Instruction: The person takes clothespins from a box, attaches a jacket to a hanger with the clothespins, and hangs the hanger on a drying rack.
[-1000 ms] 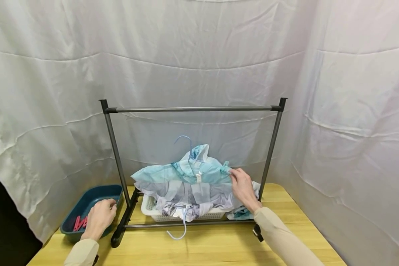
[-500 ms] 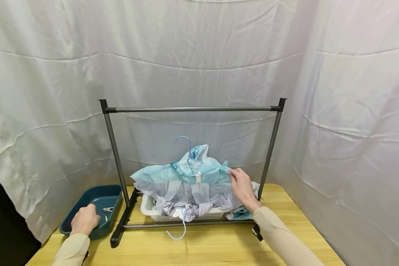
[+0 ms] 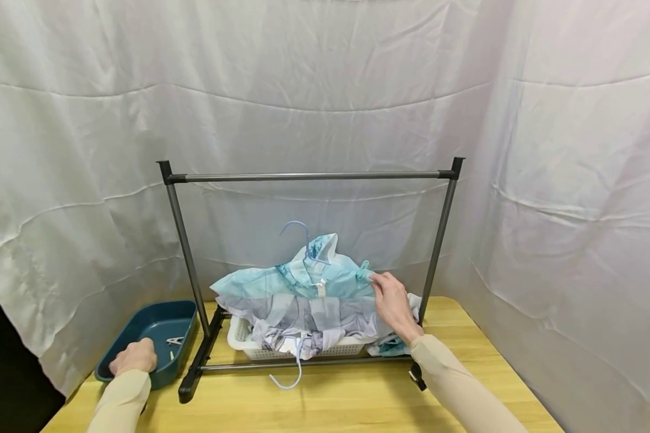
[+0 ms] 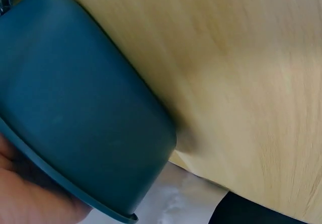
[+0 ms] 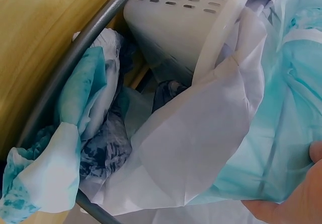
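Note:
My left hand reaches down into the dark teal tub, its fingers hidden behind the back of the hand. In the left wrist view, part of that hand shows past the tub's rim, and I cannot tell what it holds. A white clothespin lies in the tub. With thumb and fingers my right hand pinches the right side of a light turquoise shirt. The shirt is on a blue hanger. At its shoulder, close to my fingertips, sits a teal clothespin.
A black-and-grey garment rack frames the clothes. Beneath them stands a white perforated basket with a grey garment draped over it, its blue hanger hook hanging forward. More turquoise clothing lies by the basket.
My left hand has moved left and down into the tub, covering the pink clothespins and uncovering the white one. My right hand keeps its pinch on the shirt.

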A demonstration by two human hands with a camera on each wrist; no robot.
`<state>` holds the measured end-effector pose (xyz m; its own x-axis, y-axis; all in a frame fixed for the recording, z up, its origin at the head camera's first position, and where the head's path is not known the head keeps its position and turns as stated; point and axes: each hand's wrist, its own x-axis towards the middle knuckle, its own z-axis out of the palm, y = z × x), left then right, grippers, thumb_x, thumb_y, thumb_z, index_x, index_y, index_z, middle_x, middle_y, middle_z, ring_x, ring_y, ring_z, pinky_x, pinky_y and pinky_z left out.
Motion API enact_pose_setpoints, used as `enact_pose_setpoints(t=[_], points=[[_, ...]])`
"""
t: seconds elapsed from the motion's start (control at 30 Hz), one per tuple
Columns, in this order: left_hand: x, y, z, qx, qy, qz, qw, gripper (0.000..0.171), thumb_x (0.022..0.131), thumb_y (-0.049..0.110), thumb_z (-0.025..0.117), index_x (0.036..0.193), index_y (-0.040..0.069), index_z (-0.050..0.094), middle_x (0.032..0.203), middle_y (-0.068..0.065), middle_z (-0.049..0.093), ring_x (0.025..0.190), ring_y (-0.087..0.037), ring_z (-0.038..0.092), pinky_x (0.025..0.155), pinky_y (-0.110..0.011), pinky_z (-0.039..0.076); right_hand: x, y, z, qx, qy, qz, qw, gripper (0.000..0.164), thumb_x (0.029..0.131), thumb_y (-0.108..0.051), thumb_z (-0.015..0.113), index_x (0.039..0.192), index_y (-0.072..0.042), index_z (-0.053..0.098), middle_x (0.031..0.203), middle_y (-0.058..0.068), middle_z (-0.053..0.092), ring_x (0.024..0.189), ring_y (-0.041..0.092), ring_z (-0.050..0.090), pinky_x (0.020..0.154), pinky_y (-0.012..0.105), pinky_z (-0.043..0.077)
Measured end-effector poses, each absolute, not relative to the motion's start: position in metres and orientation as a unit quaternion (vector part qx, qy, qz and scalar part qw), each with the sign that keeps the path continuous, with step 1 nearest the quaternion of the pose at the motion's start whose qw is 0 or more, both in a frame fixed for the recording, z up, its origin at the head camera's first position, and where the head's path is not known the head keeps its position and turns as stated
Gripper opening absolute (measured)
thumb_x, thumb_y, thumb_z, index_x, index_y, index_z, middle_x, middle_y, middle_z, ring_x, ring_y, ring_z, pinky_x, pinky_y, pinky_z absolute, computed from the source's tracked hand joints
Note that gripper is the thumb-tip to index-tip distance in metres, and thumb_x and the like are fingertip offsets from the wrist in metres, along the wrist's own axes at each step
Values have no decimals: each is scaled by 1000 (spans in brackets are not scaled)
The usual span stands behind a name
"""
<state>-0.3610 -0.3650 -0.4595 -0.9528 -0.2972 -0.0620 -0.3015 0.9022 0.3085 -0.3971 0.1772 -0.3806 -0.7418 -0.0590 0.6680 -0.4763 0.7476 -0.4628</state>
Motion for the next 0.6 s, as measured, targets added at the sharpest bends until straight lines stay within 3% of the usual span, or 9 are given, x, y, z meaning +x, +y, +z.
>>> enact_pose_setpoints(t=[0.23,0.43,0.6], points=[[-366,-364,-456,-163,971,175,12,28,89,3,52,113,-12,56,111,-42,55,87,-48,57,72,-62,48,-398,177,-380,150,-879,319,322,22,99,-8,55,114,-3,70,99,10,65,84,24,62,73,38,51],[-370,-367,-456,-154,972,180,7,28,89,1,52,114,-13,55,115,-44,53,91,-52,58,72,-62,50,-398,179,-378,148,-879,319,321,22,100,-8,54,115,-3,70,99,10,65,84,24,62,73,37,51],[-370,-371,-460,-161,970,181,8,26,91,1,51,111,-14,56,109,-42,55,85,-48,58,69,-60,50,-398,178,-379,146,-881,318,319,23,100,-9,54,115,-4,70,100,10,65,85,24,63,75,38,52]])
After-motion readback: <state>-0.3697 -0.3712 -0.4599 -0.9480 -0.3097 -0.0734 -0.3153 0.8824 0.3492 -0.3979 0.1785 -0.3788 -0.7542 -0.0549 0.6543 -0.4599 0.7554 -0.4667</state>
